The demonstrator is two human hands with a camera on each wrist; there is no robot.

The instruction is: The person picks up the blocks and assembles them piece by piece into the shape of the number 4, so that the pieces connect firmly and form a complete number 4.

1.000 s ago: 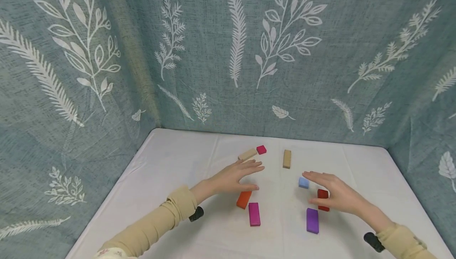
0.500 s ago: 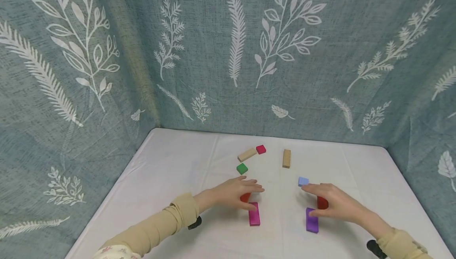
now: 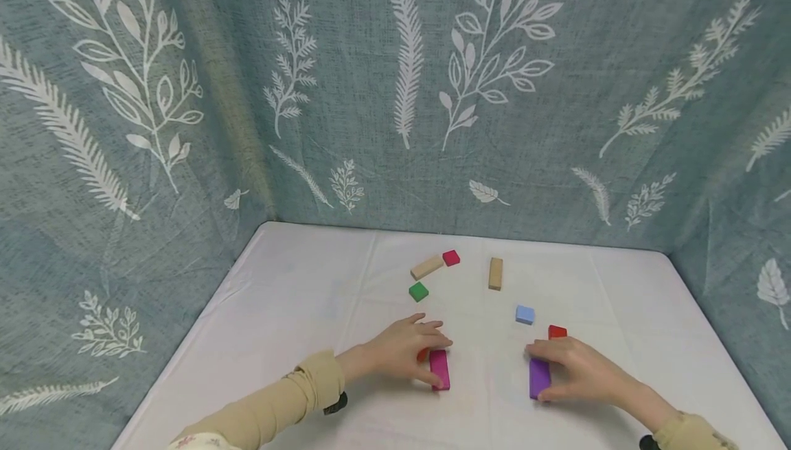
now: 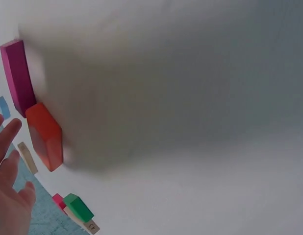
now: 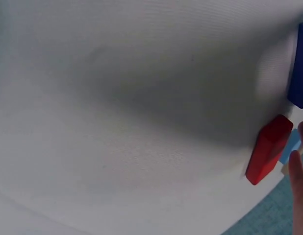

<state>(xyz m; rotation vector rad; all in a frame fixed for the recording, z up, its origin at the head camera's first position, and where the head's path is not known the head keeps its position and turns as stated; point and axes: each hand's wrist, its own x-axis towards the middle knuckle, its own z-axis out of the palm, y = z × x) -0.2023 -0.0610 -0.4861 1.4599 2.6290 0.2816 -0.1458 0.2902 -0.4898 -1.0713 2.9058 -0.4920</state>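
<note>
My left hand (image 3: 404, 348) spans the magenta block (image 3: 439, 367), thumb over its near end and a fingertip by its far end. Partly behind that hand lies an orange block (image 4: 45, 137), touching or nearly touching the magenta one in the left wrist view. On the right, my right hand (image 3: 577, 371) spreads thumb and forefinger about the two ends of a purple block (image 3: 539, 378). Just beyond its knuckles a red block (image 5: 270, 149) shows, part hidden in the head view. Both hands' fingers look extended; firm contact cannot be made out.
Farther back on the white table (image 3: 309, 278) lie a green block (image 3: 418, 291), a light blue block (image 3: 524, 315), a pinkish-red block (image 3: 451, 257) and two wooden blocks, one slanted (image 3: 427, 268), one lengthwise (image 3: 496, 274). A leaf-patterned teal curtain (image 3: 358, 93) encloses the back and sides.
Both hands have come down and nearer the body, the left from by the green block to the magenta one, the right from by the light blue block to the purple one. The green block came into view.
</note>
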